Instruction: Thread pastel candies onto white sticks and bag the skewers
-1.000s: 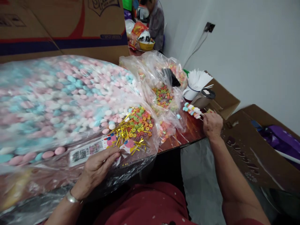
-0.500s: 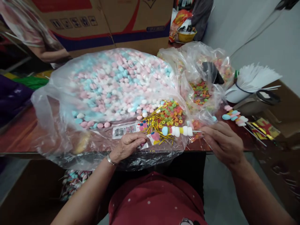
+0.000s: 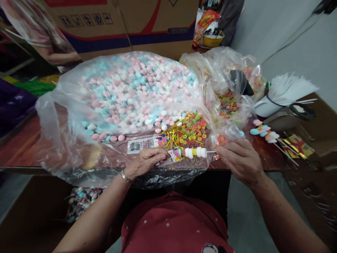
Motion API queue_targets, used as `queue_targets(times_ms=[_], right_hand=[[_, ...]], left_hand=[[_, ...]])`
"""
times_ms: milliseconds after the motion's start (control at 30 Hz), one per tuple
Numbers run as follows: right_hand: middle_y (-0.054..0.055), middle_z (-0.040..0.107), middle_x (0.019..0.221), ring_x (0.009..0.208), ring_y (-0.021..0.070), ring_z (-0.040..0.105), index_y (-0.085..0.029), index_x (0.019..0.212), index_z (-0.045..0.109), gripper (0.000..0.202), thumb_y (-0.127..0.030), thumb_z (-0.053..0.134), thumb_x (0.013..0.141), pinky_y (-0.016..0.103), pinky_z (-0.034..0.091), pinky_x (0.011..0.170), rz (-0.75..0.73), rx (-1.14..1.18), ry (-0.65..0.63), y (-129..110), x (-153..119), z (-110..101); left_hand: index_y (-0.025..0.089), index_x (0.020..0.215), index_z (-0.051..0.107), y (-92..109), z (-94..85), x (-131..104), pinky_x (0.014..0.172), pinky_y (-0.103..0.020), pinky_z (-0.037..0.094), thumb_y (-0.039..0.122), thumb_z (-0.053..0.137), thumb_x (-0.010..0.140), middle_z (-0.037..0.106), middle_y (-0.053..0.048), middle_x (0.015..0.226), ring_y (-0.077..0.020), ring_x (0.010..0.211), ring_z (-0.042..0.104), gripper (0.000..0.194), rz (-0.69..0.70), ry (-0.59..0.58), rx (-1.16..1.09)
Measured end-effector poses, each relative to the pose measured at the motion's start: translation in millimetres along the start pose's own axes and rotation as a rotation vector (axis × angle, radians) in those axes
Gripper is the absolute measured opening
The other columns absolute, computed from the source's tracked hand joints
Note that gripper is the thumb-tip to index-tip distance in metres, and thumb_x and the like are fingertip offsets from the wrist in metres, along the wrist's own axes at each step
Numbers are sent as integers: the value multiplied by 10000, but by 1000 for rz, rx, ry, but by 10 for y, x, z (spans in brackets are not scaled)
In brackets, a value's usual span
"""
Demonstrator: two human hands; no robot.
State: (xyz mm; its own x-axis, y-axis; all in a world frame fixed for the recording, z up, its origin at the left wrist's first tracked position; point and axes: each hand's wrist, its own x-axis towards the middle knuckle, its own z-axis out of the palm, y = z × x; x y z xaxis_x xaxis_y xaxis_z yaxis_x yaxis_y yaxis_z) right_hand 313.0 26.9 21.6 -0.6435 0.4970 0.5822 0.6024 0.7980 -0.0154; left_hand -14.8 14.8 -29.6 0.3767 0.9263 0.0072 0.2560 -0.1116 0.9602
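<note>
White marshmallow skewer (image 3: 196, 152), the right hand (image 3: 239, 160) pinching its bare stick (image 3: 211, 151) (presumably for cleanliness), overlaps a wrapper (image 3: 173, 154) pinched in the left hand (image 3: 146, 161).

Room lies above the marshmallow skewer (image 3: 195, 152); beyond, the bulging plastic bag (image 3: 68, 93) blocks passage.

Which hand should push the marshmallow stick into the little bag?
Probably the right hand: it holds the marshmallow skewer by its white stick, while the left hand pinches the printed bag.
</note>
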Motion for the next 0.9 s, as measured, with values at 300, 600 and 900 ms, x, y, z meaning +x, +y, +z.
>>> queue_targets(times_ms=[300, 600, 900], right_hand=[[31, 691, 810, 803, 193, 580, -223, 972, 681, 203, -210, 483, 931, 373, 430, 796, 60, 69, -158, -40, 50, 129], [50, 697, 823, 770, 177, 615, -169, 948, 647, 205, -158, 443, 941, 327, 422, 732, 108, 141, -176, -92, 42, 178], [33, 681, 776, 709, 159, 606, -193, 879, 648, 228, -196, 431, 949, 302, 455, 692, 195, 212, -188, -126, 20, 218]], left_hand=[[142, 843, 672, 115, -51, 66, 581, -186, 411, 342, 495, 908, 600, -1, 670, -103, 614, 510, 275, 37, -271, 128], [134, 815, 656, 57, -103, 60, 584, -180, 397, 329, 494, 920, 582, 8, 663, -98, 614, 505, 274, 43, -282, 169], [136, 793, 635, 96, -93, 49, 551, -173, 374, 347, 488, 918, 552, 10, 649, -92, 600, 473, 285, 9, -283, 134]])
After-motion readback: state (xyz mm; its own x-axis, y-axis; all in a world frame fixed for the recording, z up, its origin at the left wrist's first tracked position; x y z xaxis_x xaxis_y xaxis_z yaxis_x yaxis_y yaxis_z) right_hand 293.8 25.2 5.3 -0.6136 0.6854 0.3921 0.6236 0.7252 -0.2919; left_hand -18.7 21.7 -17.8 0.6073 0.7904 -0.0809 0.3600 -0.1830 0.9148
